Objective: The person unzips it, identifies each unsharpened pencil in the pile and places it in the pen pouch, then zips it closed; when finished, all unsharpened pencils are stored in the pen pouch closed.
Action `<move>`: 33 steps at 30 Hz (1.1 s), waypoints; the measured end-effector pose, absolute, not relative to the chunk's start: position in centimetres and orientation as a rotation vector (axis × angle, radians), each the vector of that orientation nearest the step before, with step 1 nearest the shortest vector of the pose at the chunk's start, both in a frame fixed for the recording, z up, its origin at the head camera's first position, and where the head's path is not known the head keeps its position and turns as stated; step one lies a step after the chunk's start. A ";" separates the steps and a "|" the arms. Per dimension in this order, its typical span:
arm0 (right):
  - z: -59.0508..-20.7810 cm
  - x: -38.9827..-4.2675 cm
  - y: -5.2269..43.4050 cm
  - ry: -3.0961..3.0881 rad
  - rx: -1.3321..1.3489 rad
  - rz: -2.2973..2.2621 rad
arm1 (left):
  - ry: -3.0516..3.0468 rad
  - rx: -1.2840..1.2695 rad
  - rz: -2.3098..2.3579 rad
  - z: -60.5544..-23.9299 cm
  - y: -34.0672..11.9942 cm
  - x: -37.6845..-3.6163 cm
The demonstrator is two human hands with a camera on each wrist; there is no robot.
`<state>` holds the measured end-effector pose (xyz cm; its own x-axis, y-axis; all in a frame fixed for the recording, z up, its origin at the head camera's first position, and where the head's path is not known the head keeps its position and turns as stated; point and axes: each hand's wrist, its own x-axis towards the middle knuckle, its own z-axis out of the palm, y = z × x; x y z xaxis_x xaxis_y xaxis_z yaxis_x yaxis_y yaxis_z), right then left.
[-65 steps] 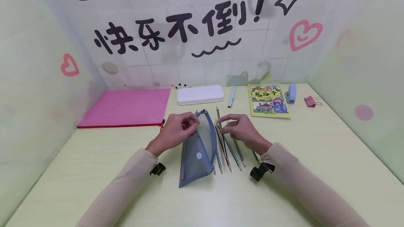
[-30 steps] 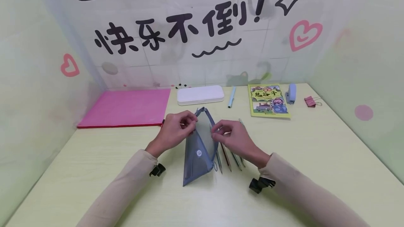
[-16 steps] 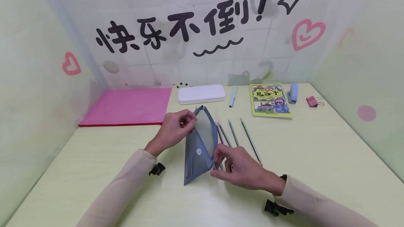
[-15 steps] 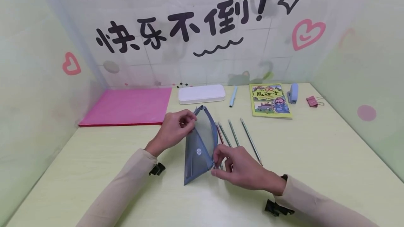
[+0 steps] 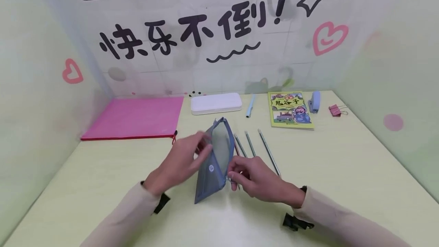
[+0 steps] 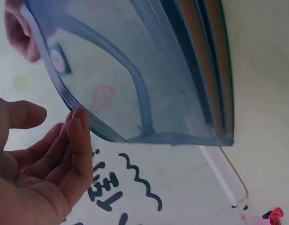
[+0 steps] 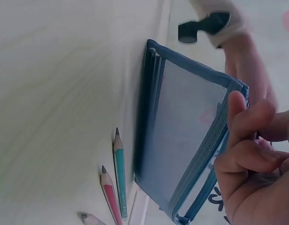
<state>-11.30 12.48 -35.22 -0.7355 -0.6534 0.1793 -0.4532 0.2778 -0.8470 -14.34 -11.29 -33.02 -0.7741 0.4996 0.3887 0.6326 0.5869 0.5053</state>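
Observation:
A blue mesh zip pencil pouch (image 5: 204, 190) stands on its lower edge with its zip side spread wide. Brown and dark slim lengths show through the mesh at its bottom in the left wrist view. My right hand (image 5: 258, 180) pinches the near end of the opening, by the zip. My left hand (image 5: 180, 161) is at the pouch's left side, thumb and fingers spread apart; in the left wrist view its fingertips (image 6: 79, 123) are right at the zip edge. Several pencils lie to the pouch's right, including a teal pencil (image 7: 120, 176) and a red pencil (image 7: 111, 199).
At the back are a pink zip folder (image 5: 133, 117), a white case (image 5: 216, 104) and a light blue pen (image 5: 250, 106). Farther right lie a yellow comic book (image 5: 290, 109), a blue stapler (image 5: 314, 102) and a pink binder clip (image 5: 335, 110). Walls bound the table's back and sides.
My right hand has gone from a dark pencil to the pouch's opening, then to its near end. My left hand has let go of the far edge and drawn back toward me.

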 end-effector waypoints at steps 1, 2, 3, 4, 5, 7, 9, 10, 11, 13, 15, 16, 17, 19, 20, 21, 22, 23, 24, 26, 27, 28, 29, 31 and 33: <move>-35.2 -11.3 12.5 2.340 -1.045 -1.441 | -2.578 -0.983 -0.918 -33.1 -11.3 -13.3; -35.2 -11.3 12.5 2.339 -1.061 -1.443 | -2.537 -1.024 -0.884 -33.2 -11.3 -12.3; -35.2 -11.2 12.5 2.343 -1.067 -1.443 | -2.493 -1.063 -0.848 -33.4 -11.2 -11.4; -35.1 -11.2 12.4 2.348 -1.086 -1.443 | -2.453 -1.094 -0.799 -33.6 -11.2 -10.5; -35.1 -11.2 12.3 2.351 -1.104 -1.446 | -2.417 -1.113 -0.735 -33.9 -11.2 -9.8; -35.0 -11.1 12.1 2.355 -1.130 -1.444 | -2.333 -1.134 -0.592 -34.6 -10.9 -8.8; -35.1 -11.0 12.0 2.362 -1.168 -1.435 | -2.257 -1.119 -0.465 -35.1 -10.5 -8.4; -35.1 -11.0 11.9 2.366 -1.188 -1.429 | -2.214 -1.111 -0.409 -35.3 -10.4 -8.3; -35.1 -11.0 11.9 2.369 -1.208 -1.423 | -2.176 -1.107 -0.366 -35.5 -10.2 -8.2; -35.2 -11.1 11.8 2.397 -1.268 -1.395 | -2.111 -1.102 -0.317 -35.6 -10.0 -8.1; -35.2 -11.3 11.7 2.450 -1.354 -1.337 | -2.069 -1.105 -0.291 -35.6 -9.9 -8.0; -35.2 -11.4 11.7 2.484 -1.400 -1.301 | -2.051 -1.108 -0.273 -35.6 -9.9 -7.9; -35.2 -11.5 11.6 2.520 -1.444 -1.262 | -2.047 -1.108 -0.258 -35.5 -9.9 -7.8; -35.1 -11.9 11.6 2.587 -1.512 -1.192 | -2.043 -1.108 -0.234 -35.5 -9.9 -7.6; -35.0 -12.2 11.5 2.622 -1.530 -1.157 | -2.052 -1.107 -0.225 -35.5 -9.9 -7.5; -35.0 -12.5 11.5 2.653 -1.533 -1.132 | -2.061 -1.107 -0.215 -35.4 -10.0 -7.3; -34.9 -12.9 11.5 2.678 -1.530 -1.120 | -2.060 -1.112 -0.209 -35.4 -10.0 -7.2; -34.9 -13.3 11.4 2.703 -1.515 -1.106 | -2.061 -1.119 -0.207 -35.4 -10.1 -7.1; -34.8 -13.8 11.4 2.731 -1.501 -1.090 | -2.058 -1.126 -0.207 -35.4 -10.1 -7.0; -34.8 -14.7 11.4 2.789 -1.476 -1.050 | -2.043 -1.133 -0.197 -35.5 -10.2 -6.8; -34.8 -15.2 11.5 2.819 -1.472 -1.032 | -2.032 -1.138 -0.196 -35.6 -10.3 -6.8; -34.8 -15.7 11.5 2.845 -1.463 -1.019 | -2.022 -1.141 -0.197 -35.7 -10.4 -6.7; -34.8 -16.2 11.5 2.871 -1.452 -1.006 | -2.015 -1.145 -0.200 -35.7 -10.4 -6.6; -34.9 -17.2 11.7 2.918 -1.421 -1.008 | -1.990 -1.153 -0.195 -35.8 -10.5 -6.5; -35.0 -18.3 12.0 2.952 -1.369 -1.040 | -1.979 -1.172 -0.193 -35.9 -10.7 -6.2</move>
